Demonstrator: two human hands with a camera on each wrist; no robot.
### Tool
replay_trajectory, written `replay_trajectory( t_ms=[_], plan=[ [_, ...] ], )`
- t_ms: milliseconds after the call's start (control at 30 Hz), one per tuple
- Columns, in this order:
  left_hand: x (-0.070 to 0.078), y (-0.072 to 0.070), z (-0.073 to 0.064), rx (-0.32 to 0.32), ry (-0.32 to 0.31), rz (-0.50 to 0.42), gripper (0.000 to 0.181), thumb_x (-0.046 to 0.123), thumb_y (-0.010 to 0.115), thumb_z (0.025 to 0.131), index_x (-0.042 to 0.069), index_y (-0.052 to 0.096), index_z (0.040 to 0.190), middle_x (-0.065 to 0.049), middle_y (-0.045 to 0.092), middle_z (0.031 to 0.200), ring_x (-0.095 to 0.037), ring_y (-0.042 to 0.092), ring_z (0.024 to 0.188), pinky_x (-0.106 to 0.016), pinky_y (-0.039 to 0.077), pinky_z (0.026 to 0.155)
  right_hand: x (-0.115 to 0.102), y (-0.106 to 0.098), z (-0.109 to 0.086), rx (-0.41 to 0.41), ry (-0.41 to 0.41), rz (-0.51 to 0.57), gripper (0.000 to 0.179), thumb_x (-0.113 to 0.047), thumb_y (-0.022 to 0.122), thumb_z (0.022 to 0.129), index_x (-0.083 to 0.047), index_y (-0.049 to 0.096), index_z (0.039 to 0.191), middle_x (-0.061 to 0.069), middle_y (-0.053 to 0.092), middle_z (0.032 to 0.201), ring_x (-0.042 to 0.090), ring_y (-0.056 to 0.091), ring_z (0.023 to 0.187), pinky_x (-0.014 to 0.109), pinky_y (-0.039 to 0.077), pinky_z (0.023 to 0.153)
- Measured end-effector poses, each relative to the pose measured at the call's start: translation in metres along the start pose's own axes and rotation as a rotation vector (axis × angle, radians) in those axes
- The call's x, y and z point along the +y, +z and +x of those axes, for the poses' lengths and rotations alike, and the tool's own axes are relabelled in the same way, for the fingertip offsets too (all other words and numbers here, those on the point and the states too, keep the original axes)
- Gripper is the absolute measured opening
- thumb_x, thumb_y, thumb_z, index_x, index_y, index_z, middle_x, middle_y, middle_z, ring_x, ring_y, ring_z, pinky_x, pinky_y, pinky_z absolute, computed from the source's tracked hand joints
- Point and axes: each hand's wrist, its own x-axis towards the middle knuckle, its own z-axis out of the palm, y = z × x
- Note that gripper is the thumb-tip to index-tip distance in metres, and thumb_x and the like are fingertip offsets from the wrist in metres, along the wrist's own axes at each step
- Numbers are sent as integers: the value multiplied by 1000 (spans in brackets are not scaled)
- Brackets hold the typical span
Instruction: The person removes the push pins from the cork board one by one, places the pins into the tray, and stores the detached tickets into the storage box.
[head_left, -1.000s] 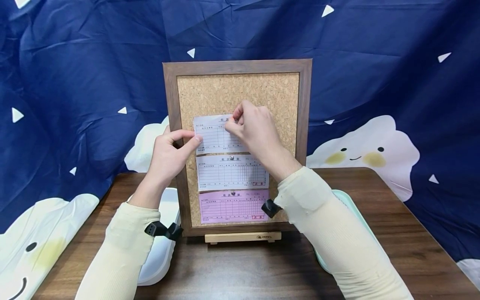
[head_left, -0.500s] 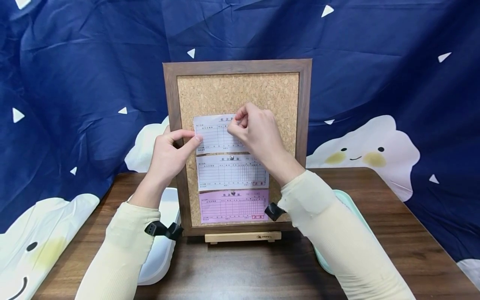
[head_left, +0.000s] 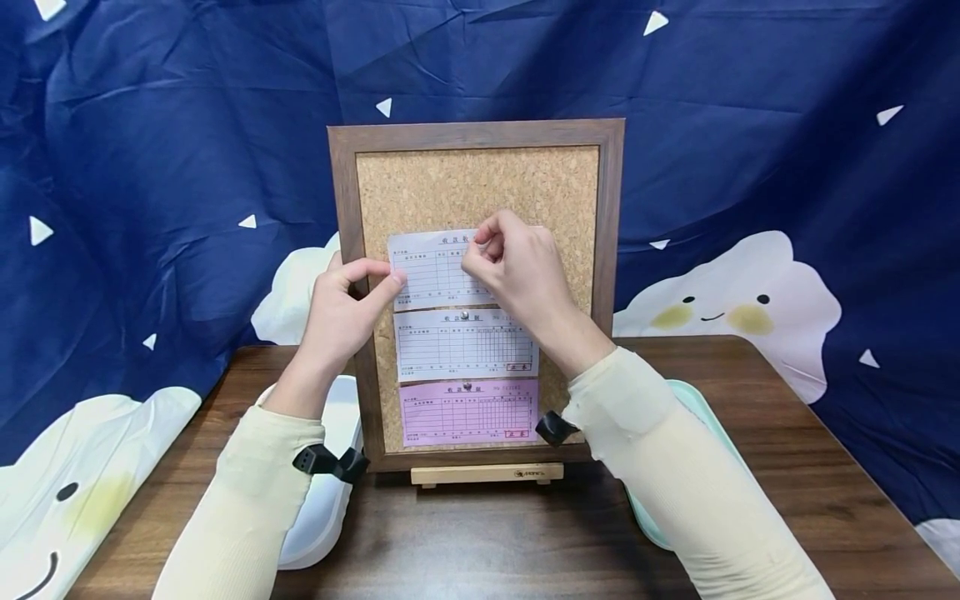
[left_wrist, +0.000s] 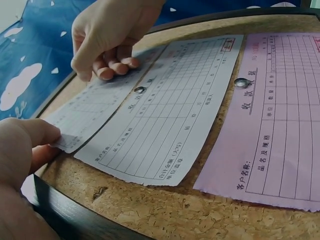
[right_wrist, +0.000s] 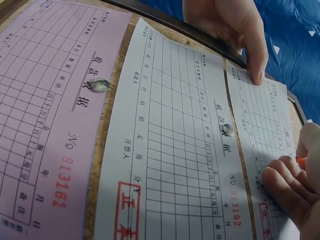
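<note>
My left hand pinches the left edge of the top white receipt slip, thumb on its front. The right hand covers the slip's right part, thumb and forefinger together near its printed heading. Between them a bit of an orange pushpin shows in the right wrist view, mostly hidden by the fingers. Below hang a second white receipt and a pink receipt, each held by a shiny round-headed pin at its top middle. All three lie against the framed corkboard.
The corkboard leans upright on a wooden easel, whose ledge shows below. A white tray stands behind the left forearm. A pale green tray is partly hidden by the right sleeve. A blue cloth hangs behind the brown table.
My right hand has shifted slightly right and down across the top slip, uncovering a little more of its heading. The left hand keeps its hold on the left edge.
</note>
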Motion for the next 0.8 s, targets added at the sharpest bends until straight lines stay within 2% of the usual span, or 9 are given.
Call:
replay_trajectory(
  t_ms=[133, 267, 467, 567, 633, 700, 800],
  plan=[
    [1, 0, 0, 4, 13, -9, 23, 18, 76, 101, -4, 78, 108, -19, 65, 118, -18, 42, 119, -33, 39, 96, 0, 0, -1, 2, -9, 3, 12, -5, 67, 90, -1, 70, 100, 9, 73, 81, 20, 65, 70, 28, 51, 67],
    [2, 0, 0, 9, 14, -11, 23, 17, 75, 101, -5, 77, 107, -21, 63, 123, -21, 41, 126, -37, 37, 104, 0, -1, -2, -2, -5, 5, 12, -5, 67, 90, -2, 69, 101, 10, 73, 81, 21, 64, 72, 30, 50, 72],
    [2, 2, -3, 10, 1, -13, 23, 18, 75, 101, -5, 77, 107, -16, 55, 117, -20, 41, 114, -34, 38, 90, 3, -3, -4, 1, 10, 8, 11, -6, 68, 90, -3, 70, 100, 10, 74, 82, 22, 65, 72, 36, 50, 83],
    [2, 2, -2, 16, 2, -19, 23, 18, 75, 101, -4, 78, 107, -17, 56, 120, -20, 41, 120, -35, 38, 94, 5, -5, -5, 15, 4, 10, 11, -7, 66, 89, -3, 70, 99, 10, 73, 81, 22, 65, 72, 35, 50, 83],
    [2, 2, -2, 20, 5, -22, 23, 18, 75, 101, -4, 78, 107, -19, 58, 123, -19, 40, 128, -35, 37, 99, 7, -5, -6, 27, -7, 10, 10, -7, 66, 89, -3, 69, 98, 10, 73, 81, 22, 65, 73, 32, 50, 76],
    [2, 2, -2, 24, 7, -23, 23, 18, 75, 101, -4, 78, 106, -17, 57, 125, -18, 40, 128, -35, 37, 99, 8, -6, -7, 38, -22, 7, 10, -7, 66, 89, -4, 69, 97, 10, 73, 81, 22, 65, 72, 30, 50, 72],
    [1, 2, -4, 28, 11, -20, 21, 17, 76, 100, -3, 78, 106, -10, 52, 114, -15, 44, 108, -30, 39, 82, 9, -6, -9, 48, -53, 11, 9, -7, 66, 89, -3, 69, 97, 10, 73, 81, 22, 67, 72, 27, 50, 70]
  ],
)
